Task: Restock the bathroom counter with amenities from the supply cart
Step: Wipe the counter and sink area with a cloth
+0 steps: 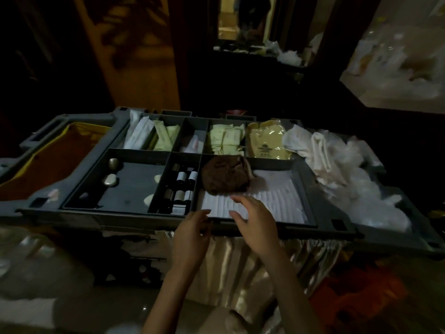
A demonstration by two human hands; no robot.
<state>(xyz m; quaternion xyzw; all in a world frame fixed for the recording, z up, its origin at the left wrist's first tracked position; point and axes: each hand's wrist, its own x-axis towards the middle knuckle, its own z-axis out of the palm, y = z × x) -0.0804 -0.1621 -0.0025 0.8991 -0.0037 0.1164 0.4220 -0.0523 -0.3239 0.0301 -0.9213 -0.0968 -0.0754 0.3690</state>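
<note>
The grey supply cart tray [320,186] fills the middle of the head view, split into compartments. A row of flat white packets [272,201] lies in the near right compartment, with a brown cloth [226,177] on its far end. My left hand [192,235] hovers at the tray's front edge, fingers relaxed and empty. Over the near end of the white packets, my right hand [255,222] has its fingers spread, holding nothing. Small dark bottles [183,186] stand in the narrow middle compartment. Pale yellow sachets [224,138] and a yellow pouch [267,141] fill the back row.
A yellow-orange bag [48,157] hangs at the cart's left end. Crumpled white plastic and linen [349,179] is heaped at the right end. Small soaps [110,179] lie in the near left compartment. The room is dim; a lit counter [397,68] sits at the far right.
</note>
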